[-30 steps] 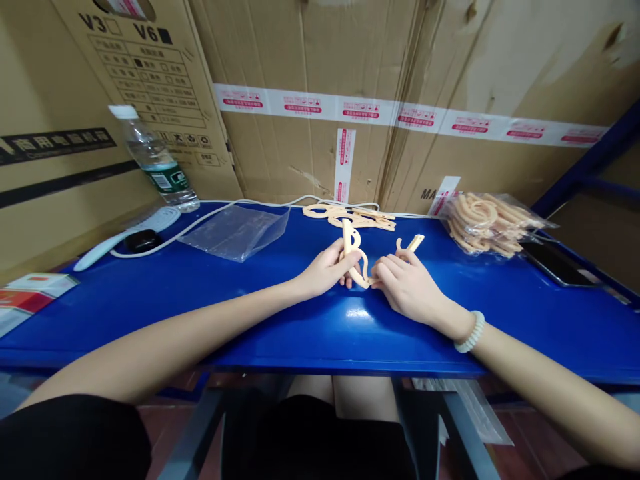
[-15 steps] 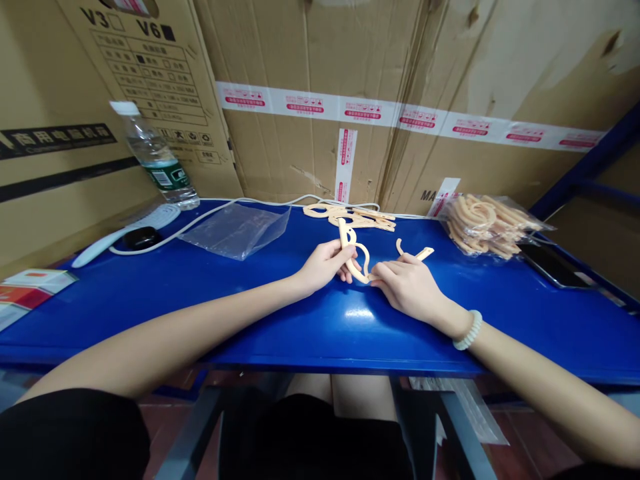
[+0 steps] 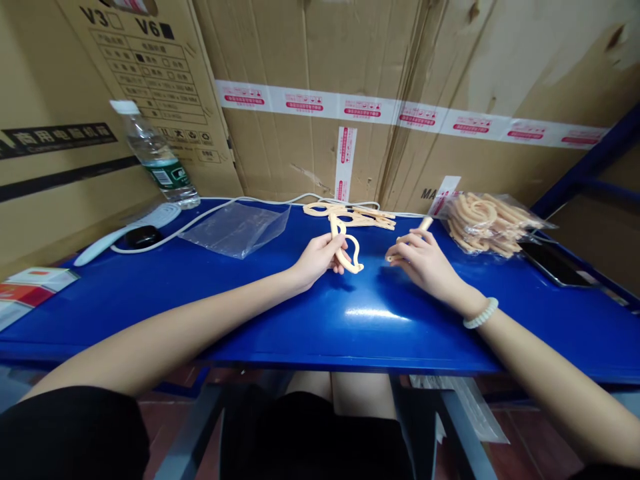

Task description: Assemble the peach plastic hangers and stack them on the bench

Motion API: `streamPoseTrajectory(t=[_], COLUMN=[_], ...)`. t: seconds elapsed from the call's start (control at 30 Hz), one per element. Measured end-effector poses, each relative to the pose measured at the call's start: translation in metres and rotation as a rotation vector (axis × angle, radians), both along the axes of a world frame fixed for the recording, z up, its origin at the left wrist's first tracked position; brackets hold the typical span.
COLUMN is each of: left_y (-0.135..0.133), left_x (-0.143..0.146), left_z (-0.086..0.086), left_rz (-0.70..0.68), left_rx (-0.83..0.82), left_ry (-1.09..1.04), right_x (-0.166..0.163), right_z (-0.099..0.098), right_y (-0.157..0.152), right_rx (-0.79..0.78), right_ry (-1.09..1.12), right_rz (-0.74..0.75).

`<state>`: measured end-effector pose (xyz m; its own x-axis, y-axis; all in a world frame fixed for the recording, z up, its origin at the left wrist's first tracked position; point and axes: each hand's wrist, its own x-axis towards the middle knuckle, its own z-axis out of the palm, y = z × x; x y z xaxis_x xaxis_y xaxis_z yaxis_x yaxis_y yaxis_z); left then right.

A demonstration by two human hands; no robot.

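Observation:
My left hand (image 3: 319, 261) is closed on a beige curved plastic piece (image 3: 353, 267), held just over the blue table (image 3: 300, 327). The piece has a long arm and a thin open loop, and looks like part of a folding clothes hanger. To its right, my right hand (image 3: 426, 268) grips a second beige hanger piece (image 3: 426, 224). One end pokes out above the fingers, another at the fingertips; the hand covers its middle. A gap separates the two pieces. Behind them, several similar beige pieces (image 3: 357, 217) lie flat near the cardboard.
A clear bag of beige pieces (image 3: 485, 223) lies at right, beside a dark phone (image 3: 555, 265). At left are a flat clear bag (image 3: 237, 230), a water bottle (image 3: 167, 170), a pale-handled brush (image 3: 103, 248) and a small black object (image 3: 142, 237). A white cable (image 3: 210, 209) runs along the back.
My right hand has moved right and slightly away with its piece, which no longer meets the left one. My left hand has shifted a little left with its piece.

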<state>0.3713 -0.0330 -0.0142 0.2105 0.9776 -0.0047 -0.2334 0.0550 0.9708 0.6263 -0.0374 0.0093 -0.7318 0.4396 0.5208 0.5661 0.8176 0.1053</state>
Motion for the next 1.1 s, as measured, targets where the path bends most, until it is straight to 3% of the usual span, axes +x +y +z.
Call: streamPoseTrajectory(t=[0.23,0.37,0.6,0.73,0.87,0.97,1.1], left_y=[-0.001,0.001,0.001,0.000,0.000,0.000,-0.002], left_x=[0.000,0.000,0.000,0.000,0.000,0.000,0.000], left_z=[0.000,-0.002,-0.002,0.000,0.000,0.001,0.003], left_rz=[-0.001,-0.004,-0.009,-0.010,-0.014,-0.018,-0.023], left_rx=[-0.012,-0.010,-0.014,-0.016,-0.020,-0.026,-0.031], left_ry=[-0.016,-0.028,-0.035,-0.034,-0.036,-0.039,-0.039], right_x=[0.007,0.006,0.037,0.055,0.058,0.043,0.016], right_z=[-0.006,-0.006,0.000,-0.003,-0.005,-0.006,-0.010], right_y=[0.014,0.015,0.028,0.038,0.041,0.033,0.019], right_rx=[-0.257,-0.290,-0.286,-0.339,-0.283,-0.235,-0.284], right_ry=[0.010,0.035,-0.014,-0.002,0.025,0.051,0.005], right_rz=[0.110,0.129,-0.113,-0.210,-0.243,-0.186,0.009])
